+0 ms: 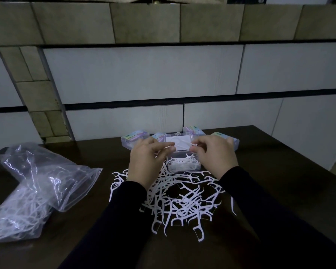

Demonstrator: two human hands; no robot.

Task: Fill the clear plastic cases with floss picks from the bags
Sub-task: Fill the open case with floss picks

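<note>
Two hands over the open case, and I'm watching closely: my left hand (pixel 146 159) pinches one end of a white floss pick (pixel 179 145) and my right hand (pixel 213 152) pinches the other, so both grips are clenched on that single pick, held just above the open clear case (pixel 183 164). That case sits on the dark desk (pixel 279 171) with its lid (pixel 178 141) tipped up behind the pick, and it already holds a layer of picks, partly full by my reckoning. Loose floss picks (pixel 182 202) lie scattered in a heap on the desk between my sleeves, touching the case's near wall. Off to the left is a crumpled clear plastic bag (pixel 37 187) with more picks inside. Behind the open one, several closed cases (pixel 135 138) with colourful labels line up near the desk's far edge. These picks look feather-light and thin, stiff in the handle but springy, with hooked heads that snag on each other in a pile. I'd take each by the straight handle, not the floss end, and lay it flat so it nests. Risk as I judge it: tangled picks dragging neighbours along, or the light case skidding if nudged.
</note>
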